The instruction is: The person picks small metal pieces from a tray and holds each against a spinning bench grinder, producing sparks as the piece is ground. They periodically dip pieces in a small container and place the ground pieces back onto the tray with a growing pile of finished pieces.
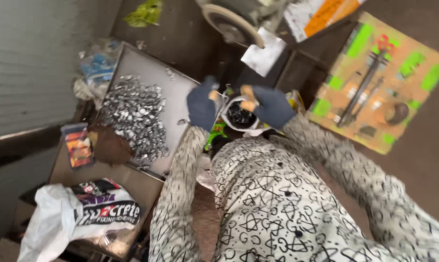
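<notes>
A flat metal tray (178,87) at left carries a heap of small silvery metal pieces (134,116), spread within reach. The gloved left hand (201,106) steadies the rim of a small white container (240,116), fingers curled together. The gloved right hand (270,104) clamps the opposite side, holding its dark contents level above the lap.

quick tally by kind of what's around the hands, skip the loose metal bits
gloved hands: 2, left, right
small white cup of dark bits: 1
metal tray: 1
plastic bags: 1
colourful tool board: 1
total: 6
</notes>
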The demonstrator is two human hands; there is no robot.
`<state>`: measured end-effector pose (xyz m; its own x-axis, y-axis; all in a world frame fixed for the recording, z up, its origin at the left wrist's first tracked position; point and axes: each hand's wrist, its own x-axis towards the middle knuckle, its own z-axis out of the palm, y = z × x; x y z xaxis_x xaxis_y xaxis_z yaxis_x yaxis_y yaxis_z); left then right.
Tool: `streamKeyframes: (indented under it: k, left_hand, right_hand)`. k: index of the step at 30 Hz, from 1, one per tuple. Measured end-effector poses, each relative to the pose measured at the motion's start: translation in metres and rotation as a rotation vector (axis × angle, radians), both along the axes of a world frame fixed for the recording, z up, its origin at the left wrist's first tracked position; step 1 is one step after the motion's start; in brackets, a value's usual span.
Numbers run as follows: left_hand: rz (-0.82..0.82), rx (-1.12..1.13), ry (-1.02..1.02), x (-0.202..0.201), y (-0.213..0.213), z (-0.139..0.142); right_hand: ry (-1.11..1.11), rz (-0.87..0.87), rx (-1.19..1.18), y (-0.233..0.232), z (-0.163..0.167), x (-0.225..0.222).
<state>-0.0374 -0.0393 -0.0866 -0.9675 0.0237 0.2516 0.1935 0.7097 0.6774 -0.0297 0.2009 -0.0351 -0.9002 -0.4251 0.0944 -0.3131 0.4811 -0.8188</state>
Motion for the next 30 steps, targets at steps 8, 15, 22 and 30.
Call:
streamKeyframes:
  k: [8,15,22,30]
  left_hand:
    - [-0.212,-0.118,0.108,-0.048,0.075,0.060]
    - [-0.057,-0.515,0.037,-0.081,0.090,0.032]
    - [0.044,-0.490,-0.091,-0.072,0.106,0.023]
    - [-0.017,-0.512,-0.023,-0.058,0.118,0.025]
  right_hand:
    - [0.318,0.035,0.381,0.043,0.048,-0.073]
    - [0.520,0.020,0.394,0.062,0.017,-0.105]
    - [0.538,0.395,0.386,0.075,0.022,-0.151]
    - [0.480,0.556,0.345,0.067,0.043,-0.170]
